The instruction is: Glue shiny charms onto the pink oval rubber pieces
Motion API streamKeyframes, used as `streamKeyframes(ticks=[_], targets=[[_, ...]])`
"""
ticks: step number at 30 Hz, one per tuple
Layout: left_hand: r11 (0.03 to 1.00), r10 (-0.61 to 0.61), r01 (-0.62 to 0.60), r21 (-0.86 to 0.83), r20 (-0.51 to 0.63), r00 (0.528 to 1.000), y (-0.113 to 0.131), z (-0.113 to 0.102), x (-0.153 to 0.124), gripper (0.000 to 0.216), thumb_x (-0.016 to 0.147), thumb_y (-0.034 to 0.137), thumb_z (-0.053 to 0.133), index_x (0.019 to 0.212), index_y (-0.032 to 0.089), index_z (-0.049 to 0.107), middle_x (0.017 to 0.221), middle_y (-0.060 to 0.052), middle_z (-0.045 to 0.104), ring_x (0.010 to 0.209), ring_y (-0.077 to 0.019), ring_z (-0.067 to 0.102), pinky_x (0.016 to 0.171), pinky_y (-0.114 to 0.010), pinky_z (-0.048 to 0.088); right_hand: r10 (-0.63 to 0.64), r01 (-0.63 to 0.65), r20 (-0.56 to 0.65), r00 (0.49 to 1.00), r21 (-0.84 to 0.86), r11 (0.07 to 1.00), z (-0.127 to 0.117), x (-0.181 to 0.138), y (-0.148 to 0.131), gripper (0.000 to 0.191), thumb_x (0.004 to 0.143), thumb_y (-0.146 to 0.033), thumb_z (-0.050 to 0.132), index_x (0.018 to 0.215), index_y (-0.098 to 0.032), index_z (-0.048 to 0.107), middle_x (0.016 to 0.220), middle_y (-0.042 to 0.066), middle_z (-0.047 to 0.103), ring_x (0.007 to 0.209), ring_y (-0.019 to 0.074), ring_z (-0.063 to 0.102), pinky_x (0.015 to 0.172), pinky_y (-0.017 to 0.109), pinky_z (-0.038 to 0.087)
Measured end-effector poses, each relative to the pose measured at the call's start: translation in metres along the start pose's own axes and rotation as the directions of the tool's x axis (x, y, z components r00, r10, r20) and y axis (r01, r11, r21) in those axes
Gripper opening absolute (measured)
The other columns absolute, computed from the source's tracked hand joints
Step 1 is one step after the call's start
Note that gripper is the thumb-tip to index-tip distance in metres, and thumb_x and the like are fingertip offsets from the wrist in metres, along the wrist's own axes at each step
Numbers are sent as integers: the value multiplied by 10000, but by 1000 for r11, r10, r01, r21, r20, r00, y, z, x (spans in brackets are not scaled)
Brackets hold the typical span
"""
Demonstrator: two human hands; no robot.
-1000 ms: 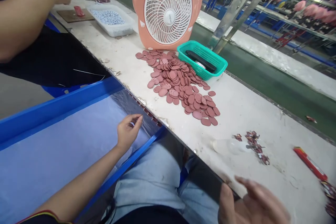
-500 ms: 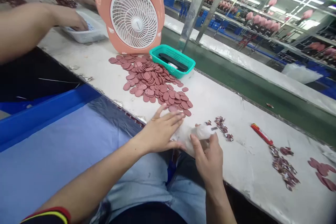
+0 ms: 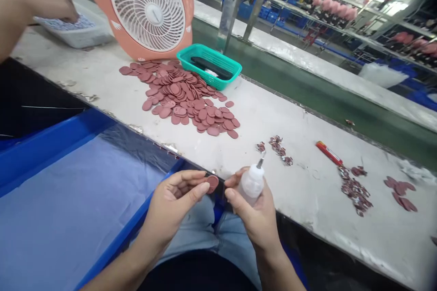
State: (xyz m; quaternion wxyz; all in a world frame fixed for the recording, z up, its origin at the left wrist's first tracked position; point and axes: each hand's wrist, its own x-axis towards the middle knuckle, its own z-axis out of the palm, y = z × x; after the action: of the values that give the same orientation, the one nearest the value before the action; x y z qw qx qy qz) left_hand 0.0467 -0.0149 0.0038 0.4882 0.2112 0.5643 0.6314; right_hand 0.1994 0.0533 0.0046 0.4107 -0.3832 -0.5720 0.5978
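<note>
My left hand (image 3: 175, 202) pinches a small pink oval piece (image 3: 212, 183) at the table's near edge. Beside it, my right hand (image 3: 252, 211) is wrapped round a small white squeeze bottle (image 3: 251, 183) with a thin metal nozzle pointing up. The two hands almost touch, over my lap. A heap of the same pink oval pieces (image 3: 184, 97) lies on the white table (image 3: 290, 113) beyond them, in front of a pink fan (image 3: 145, 7).
A teal basket (image 3: 208, 64) with a black tool sits behind the heap. Dark scraps (image 3: 278, 147), a red pen-like tool (image 3: 328, 153) and more scraps (image 3: 355, 188) lie to the right. A blue bin (image 3: 68, 191) stands at my left. Another person's arm (image 3: 30, 7) reaches into a white tray (image 3: 73, 32).
My left hand left the blue bin, reached to the table and now holds a pink piece. My right hand picked the white bottle up off the table. The view swung right.
</note>
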Motion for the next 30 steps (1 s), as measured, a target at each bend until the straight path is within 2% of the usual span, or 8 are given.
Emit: streamKeyframes(ticks=[5, 10, 13, 17, 20, 23, 27, 30], targets=[[959, -229, 244, -143, 114, 967, 5, -1, -8, 267, 675, 302, 926, 867, 206, 767, 753, 5, 790, 728, -138, 740, 566, -159, 551, 121, -163, 209, 970, 196, 967, 0, 6, -6, 316, 811, -266, 814, 1005, -233, 566, 802, -41, 682, 702, 120, 675, 684, 257, 555], [800, -462, 579, -156, 454, 762, -4, -10, -3, 384, 615, 397, 948, 869, 170, 770, 781, -17, 744, 662, -127, 720, 484, -151, 561, 223, -319, 387, 895, 203, 926, -2, 6, -8, 376, 744, -267, 864, 968, -212, 568, 759, -38, 670, 619, 100, 639, 597, 216, 509], [755, -453, 625, -197, 531, 716, -12, -13, 1, 394, 566, 377, 974, 843, 176, 779, 740, -13, 728, 612, -102, 701, 445, -114, 529, 189, -256, 326, 926, 179, 950, -6, 2, -7, 400, 798, -381, 817, 1054, -229, 549, 760, -40, 635, 564, 87, 579, 552, 214, 480], [758, -448, 588, -284, 428, 785, -7, -10, -5, 439, 585, 425, 950, 929, 191, 810, 715, -15, 733, 620, -95, 678, 428, -107, 513, 191, -196, 117, 975, 34, 980, -23, -12, -6, 464, 944, -562, 559, 1277, -293, 382, 745, -58, 561, 526, 95, 435, 500, 217, 400], [781, -448, 528, -335, 288, 846, 2, -4, -10, 472, 564, 444, 945, 936, 182, 818, 728, -17, 742, 627, -96, 668, 412, -109, 505, 208, -177, 111, 972, -240, 954, -41, -24, -9, 375, 969, -448, 532, 1263, -311, 344, 830, -37, 583, 650, 130, 497, 602, 252, 436], [786, -446, 494, -371, 214, 869, 9, 1, -10, 443, 534, 436, 954, 881, 196, 821, 751, -16, 761, 630, -100, 686, 406, -113, 506, 140, -92, 95, 986, -391, 916, -56, -31, -14, 348, 930, -333, 619, 1233, -302, 450, 959, 7, 627, 812, 166, 594, 707, 287, 490], [791, -457, 471, -391, 134, 879, 15, 7, -10, 440, 469, 419, 966, 843, 240, 819, 777, 1, 790, 661, -113, 736, 430, -109, 515, -3, -3, -24, 1000, -268, 964, -65, -33, -17, 351, 849, -405, 761, 1149, -274, 634, 1022, 60, 651, 824, 201, 659, 642, 286, 523], [806, -430, 447, -388, 135, 893, 18, 12, -14, 407, 486, 415, 970, 823, 243, 818, 769, 6, 804, 684, -124, 759, 459, -108, 527, -92, 88, -140, 986, -40, 995, -58, -38, -13, 418, 851, -543, 724, 1156, -271, 638, 754, 6, 595, 557, 144, 557, 488, 259, 451]])
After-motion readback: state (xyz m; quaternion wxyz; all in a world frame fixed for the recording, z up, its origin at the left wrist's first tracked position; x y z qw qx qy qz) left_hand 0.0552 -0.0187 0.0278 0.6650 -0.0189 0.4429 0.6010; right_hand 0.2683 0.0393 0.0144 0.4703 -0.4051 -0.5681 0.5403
